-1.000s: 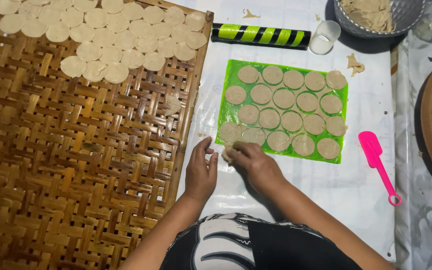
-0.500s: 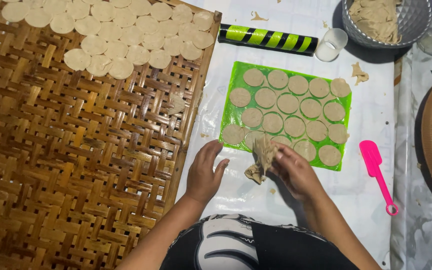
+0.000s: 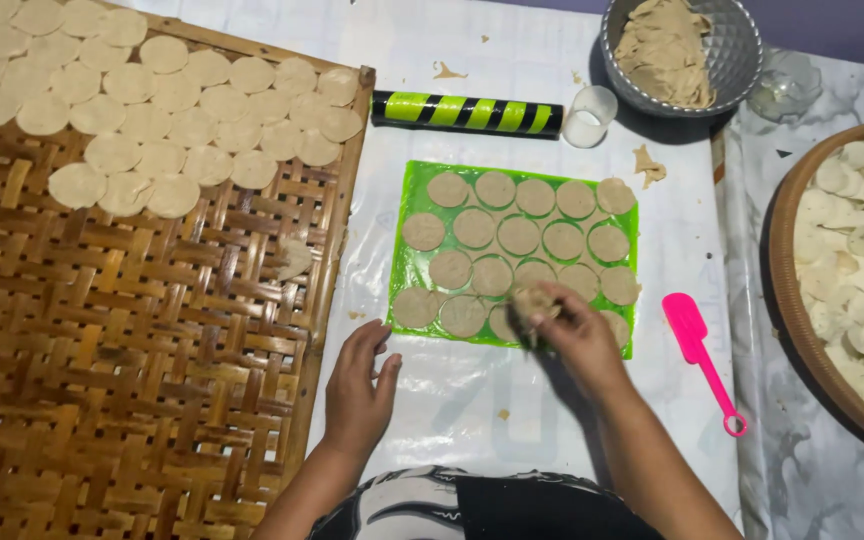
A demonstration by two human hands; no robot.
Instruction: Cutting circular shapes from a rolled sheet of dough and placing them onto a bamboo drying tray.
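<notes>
On the near edge of the green mat (image 3: 412, 215), my right hand (image 3: 577, 335) pinches a scrap of dough (image 3: 532, 300); my left hand (image 3: 360, 385) rests open on the white table cover (image 3: 472, 400) just left of it

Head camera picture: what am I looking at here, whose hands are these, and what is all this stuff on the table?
There is no machine here. The camera sits on a person's head and looks down at their own two bare hands. The right hand pinches a crumpled scrap of dough over a green mat covered with cut dough rounds. The left hand rests flat and empty on the white table cover. To the left lies a woven bamboo tray with more rounds laid out in rows. Above the mat lie a green-and-black striped rolling pin, a small white cup and a grey bowl of dough scraps. A pink spatula lies to the right.
</notes>
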